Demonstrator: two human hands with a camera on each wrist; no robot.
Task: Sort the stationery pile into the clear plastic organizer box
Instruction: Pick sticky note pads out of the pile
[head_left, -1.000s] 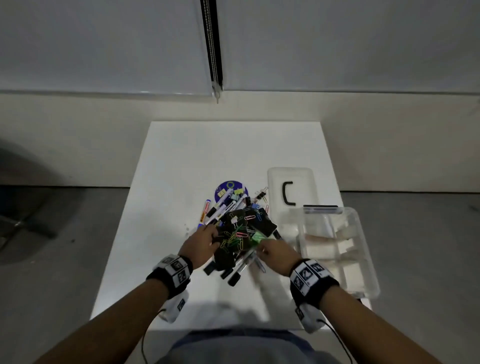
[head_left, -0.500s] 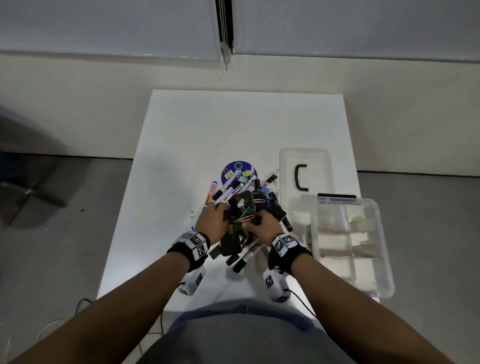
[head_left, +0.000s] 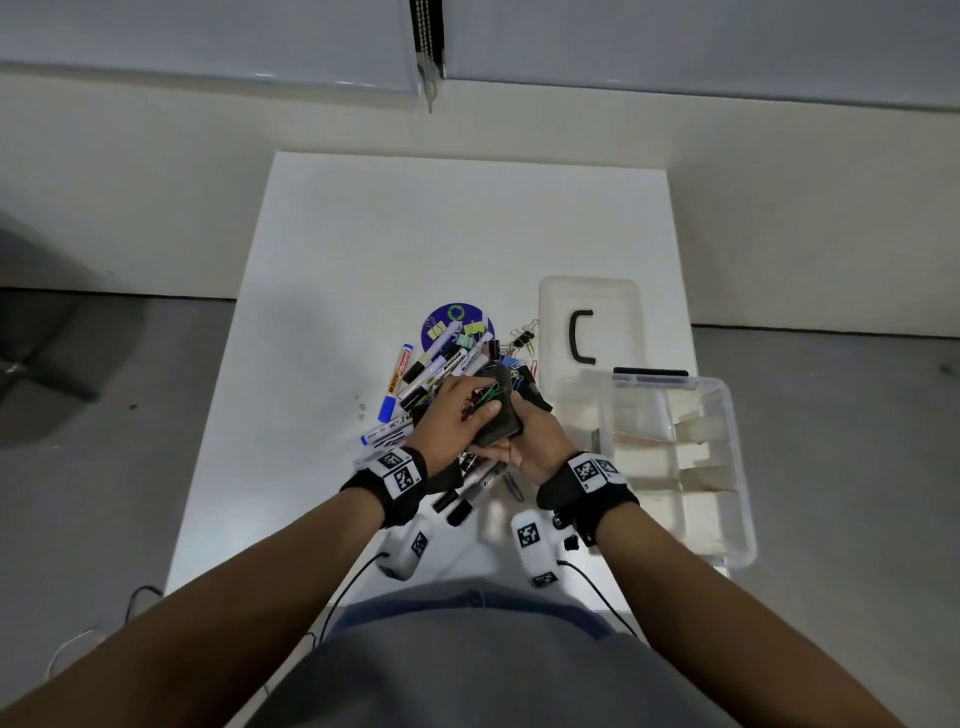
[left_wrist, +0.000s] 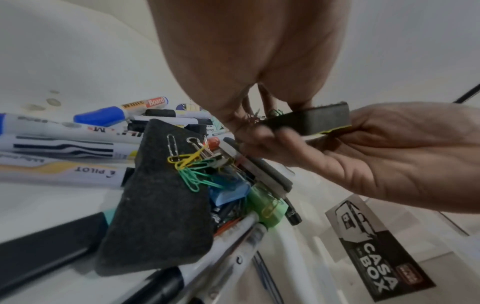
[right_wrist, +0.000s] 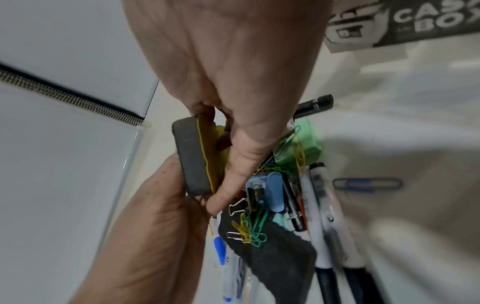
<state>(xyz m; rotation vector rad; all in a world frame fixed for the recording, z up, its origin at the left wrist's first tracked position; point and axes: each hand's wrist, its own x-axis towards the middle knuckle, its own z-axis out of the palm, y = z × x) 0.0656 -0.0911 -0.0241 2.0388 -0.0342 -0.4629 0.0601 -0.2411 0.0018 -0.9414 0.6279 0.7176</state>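
Observation:
The stationery pile (head_left: 441, 364) of markers, binder clips and paper clips lies mid-table. My right hand (head_left: 524, 441) grips a black felt eraser with a yellow back (head_left: 498, 434), lifted just above the pile. My left hand (head_left: 467, 410) reaches over the eraser, its fingers curled on a bunch of coloured paper clips (head_left: 485, 393) stuck to the felt. In the right wrist view the right hand (right_wrist: 223, 164) holds the eraser (right_wrist: 192, 156) by its edges. The left wrist view shows the left fingertips (left_wrist: 249, 117) at the clips on the eraser (left_wrist: 311, 120). The clear organizer box (head_left: 732, 467) stands open to the right.
The box's lid (head_left: 589, 291) with a black handle lies behind it. A second dark eraser (left_wrist: 155, 205) carrying more clips rests on the pile. A purple disc (head_left: 452, 317) lies at the pile's far end. A blue paper clip (right_wrist: 367, 184) lies loose on the table.
Both hands have closed in over the pile. The right hand has lifted the eraser, and the left hand has moved onto the clips on it. The camera has tilted down.

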